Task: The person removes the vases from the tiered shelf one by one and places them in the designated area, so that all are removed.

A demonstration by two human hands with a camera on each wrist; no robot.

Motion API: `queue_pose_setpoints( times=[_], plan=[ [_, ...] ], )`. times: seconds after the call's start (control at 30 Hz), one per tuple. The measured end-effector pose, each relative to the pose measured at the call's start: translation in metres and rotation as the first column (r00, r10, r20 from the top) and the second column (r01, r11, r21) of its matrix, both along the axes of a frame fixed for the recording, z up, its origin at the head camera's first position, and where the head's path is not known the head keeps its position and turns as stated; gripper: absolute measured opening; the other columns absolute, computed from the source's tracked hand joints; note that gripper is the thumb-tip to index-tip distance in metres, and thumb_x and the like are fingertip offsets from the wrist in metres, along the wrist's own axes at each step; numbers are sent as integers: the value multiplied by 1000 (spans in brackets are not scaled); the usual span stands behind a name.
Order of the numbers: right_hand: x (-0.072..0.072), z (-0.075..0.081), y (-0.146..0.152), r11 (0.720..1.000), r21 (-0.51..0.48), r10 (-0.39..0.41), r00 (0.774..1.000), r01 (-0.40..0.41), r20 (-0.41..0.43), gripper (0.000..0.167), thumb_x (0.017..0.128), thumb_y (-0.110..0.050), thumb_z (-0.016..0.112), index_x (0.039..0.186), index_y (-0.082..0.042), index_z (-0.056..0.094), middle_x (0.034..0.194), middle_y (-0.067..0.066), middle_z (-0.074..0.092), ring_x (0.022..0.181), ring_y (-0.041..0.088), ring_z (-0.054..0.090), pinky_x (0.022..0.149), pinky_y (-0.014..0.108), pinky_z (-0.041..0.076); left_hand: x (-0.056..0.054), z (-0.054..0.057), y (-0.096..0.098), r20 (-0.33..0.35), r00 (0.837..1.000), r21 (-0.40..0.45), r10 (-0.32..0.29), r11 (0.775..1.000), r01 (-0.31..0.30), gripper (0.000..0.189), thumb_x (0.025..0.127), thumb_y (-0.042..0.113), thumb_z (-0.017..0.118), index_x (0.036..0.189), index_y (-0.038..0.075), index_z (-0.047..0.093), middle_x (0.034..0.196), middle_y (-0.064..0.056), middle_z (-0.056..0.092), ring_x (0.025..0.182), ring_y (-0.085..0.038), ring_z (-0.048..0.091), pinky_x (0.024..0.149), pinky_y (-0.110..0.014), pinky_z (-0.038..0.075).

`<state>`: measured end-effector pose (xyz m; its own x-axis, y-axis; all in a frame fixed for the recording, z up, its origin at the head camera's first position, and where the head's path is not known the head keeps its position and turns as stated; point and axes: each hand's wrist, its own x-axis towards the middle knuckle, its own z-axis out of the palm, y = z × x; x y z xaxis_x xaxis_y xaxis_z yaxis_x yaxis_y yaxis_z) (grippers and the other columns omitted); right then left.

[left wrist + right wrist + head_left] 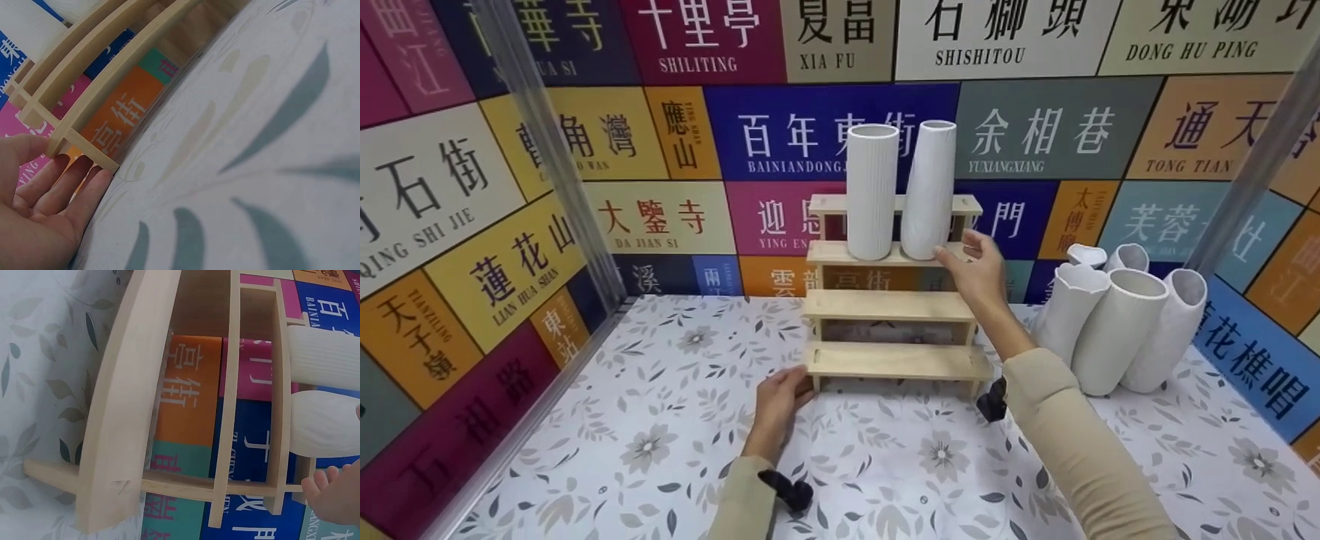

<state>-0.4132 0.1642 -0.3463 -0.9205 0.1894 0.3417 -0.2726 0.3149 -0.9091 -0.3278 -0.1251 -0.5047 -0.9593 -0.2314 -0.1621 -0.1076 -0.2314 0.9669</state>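
A tiered wooden stand (894,304) stands on the table, its steps rising toward the back. On one upper step are two upright white vases: a straight ribbed vase (872,193) and, to its right, a narrower-necked vase (930,191). My left hand (780,401) grips the front left end of the bottom step; the left wrist view has thumb and fingertips of this hand (45,202) at the corner and leg. By the foot of the narrower vase is my right hand (979,274), thumb tip against or very near it, fingers loosely bent and apart from it.
A cluster of several white vases (1117,330) stands on the table right of the stand, close to my right forearm. Flower-patterned cloth (660,420) covers the table. Behind rises a wall of coloured sign panels (832,112), with clear upright edges (547,150) at the sides.
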Motion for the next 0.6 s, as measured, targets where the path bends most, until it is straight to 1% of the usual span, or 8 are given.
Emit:
queue_pose_setpoints(
  times=[0.1,0.2,0.33,0.6],
  plan=[
    [-5,2,-1,1000,6,-7,1000,7,19,74,90,-35,74,149,-5,41,152,13,47,141,28,44,121,40,40,1,-1,1,-21,1000,0,7,1000,-7,36,102,17,57,128,-8,60,125,-29,66,117,-35,67,97,-34,61],
    [-12,6,-2,1000,-2,-15,999,15,30,76,90,-36,75,150,-5,39,152,14,46,142,29,43,120,41,40,0,0,2,-37,999,3,18,1000,-18,35,102,15,57,126,-10,60,123,-30,66,115,-36,68,96,-35,62],
    [-20,11,-5,1000,-19,-22,998,23,60,78,90,-35,75,152,-6,36,155,15,43,143,29,41,120,40,40,-2,1,1,-16,1000,7,18,1000,-18,34,102,17,57,126,-7,62,123,-28,67,114,-33,68,95,-33,62],
    [-33,15,-13,999,-42,31,991,-25,130,91,89,-35,75,157,-4,23,161,17,32,149,30,32,125,39,35,-2,1,-1,-3,1000,13,3,1000,-2,34,102,17,56,127,-6,61,124,-27,67,115,-32,68,97,-34,61]
  ],
)
